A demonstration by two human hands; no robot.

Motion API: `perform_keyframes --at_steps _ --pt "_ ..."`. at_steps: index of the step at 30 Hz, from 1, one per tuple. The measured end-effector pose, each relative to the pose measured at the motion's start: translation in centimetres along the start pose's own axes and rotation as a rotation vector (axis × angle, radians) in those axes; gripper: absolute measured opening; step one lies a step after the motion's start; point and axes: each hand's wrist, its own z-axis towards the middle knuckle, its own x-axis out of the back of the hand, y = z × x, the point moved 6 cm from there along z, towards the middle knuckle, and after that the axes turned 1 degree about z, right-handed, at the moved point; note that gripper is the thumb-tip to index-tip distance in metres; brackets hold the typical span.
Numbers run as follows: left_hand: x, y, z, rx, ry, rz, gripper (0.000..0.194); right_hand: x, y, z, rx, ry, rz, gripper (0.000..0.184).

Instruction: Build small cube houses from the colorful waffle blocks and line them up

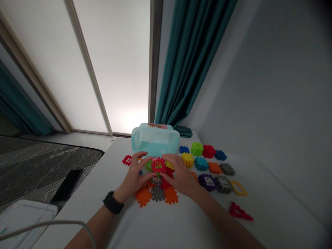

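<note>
A pink-red window-shaped interlocking block [158, 165] is held up between both hands. My left hand [137, 173], with a dark watch on the wrist, grips its left side between thumb and fingers. From the right, my right hand [178, 172] pinches the opposite side. Green and yellow pieces show around the block; whether they are joined to it I cannot tell. Below the hands lie orange tiles [143, 197] and a grey tile [158, 193], edges close together. A red window tile [127, 160] rests left of my left hand.
A translucent turquoise bin [155, 140] lies on its side behind the hands on the white table [101, 193]. Stacked coloured blocks [201, 163] stand to the right, with a red triangular piece [239, 211] nearer. At lower left are a white lid [26, 221] and a cable [52, 223].
</note>
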Motion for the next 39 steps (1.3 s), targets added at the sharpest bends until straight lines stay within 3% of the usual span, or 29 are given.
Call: perform_keyframes --at_steps 11,20,29,39 --pt "-0.2 1.0 0.0 -0.039 0.030 0.071 0.043 1.6 -1.0 0.9 -0.001 -0.103 -0.067 0.046" --pt "-1.8 3.6 1.6 -0.121 -0.019 0.107 0.042 3.9 -0.6 -0.5 0.010 -0.129 -0.145 0.041" --pt "-5.0 5.5 4.4 -0.192 -0.076 0.097 0.041 7.4 1.2 -1.7 -0.050 -0.134 -0.204 0.044" --pt "-10.9 7.8 8.6 -0.218 -0.113 0.027 0.047 12.5 5.4 -4.0 -0.152 -0.077 -0.243 0.044"
